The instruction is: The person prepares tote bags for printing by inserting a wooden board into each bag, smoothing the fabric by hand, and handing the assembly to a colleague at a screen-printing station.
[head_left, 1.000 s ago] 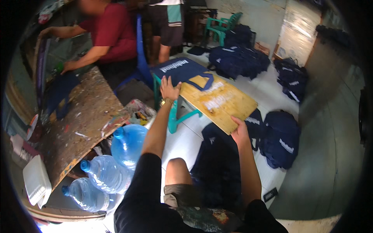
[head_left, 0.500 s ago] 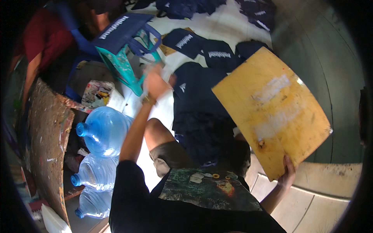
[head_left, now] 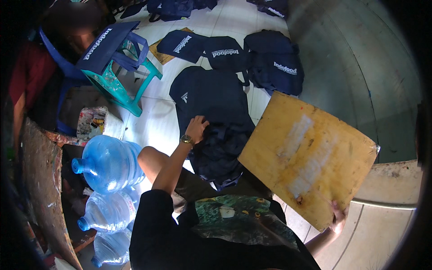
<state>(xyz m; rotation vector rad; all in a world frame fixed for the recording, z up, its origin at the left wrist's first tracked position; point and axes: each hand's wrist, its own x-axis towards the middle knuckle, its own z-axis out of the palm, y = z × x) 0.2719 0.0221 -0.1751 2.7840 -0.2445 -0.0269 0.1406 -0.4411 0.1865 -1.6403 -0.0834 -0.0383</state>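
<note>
In front of my lap lies a heap of navy cloth bags [head_left: 211,96], flat at the far end and crumpled nearer me. My left hand [head_left: 196,129], with a watch on its wrist, rests on the heap's left side, its fingers curled in on the bag cloth. At my right, a scuffed yellow board [head_left: 310,157] with pale streaks is held tilted up. My right hand [head_left: 338,218] grips its lower right corner, the thumb on the face and the other fingers mostly hidden behind.
A green stool [head_left: 112,85] carries a navy bag [head_left: 105,47]. More printed bags [head_left: 276,65] lie on the white tiles ahead. Large blue water bottles [head_left: 112,162] lie along my left by a worn wooden panel [head_left: 42,175]. A person in red [head_left: 31,72] sits at far left.
My left hand has dropped from the air near the stool onto the navy bags. The yellow board has moved slightly lower and left, still in my right hand. The view has shifted.
</note>
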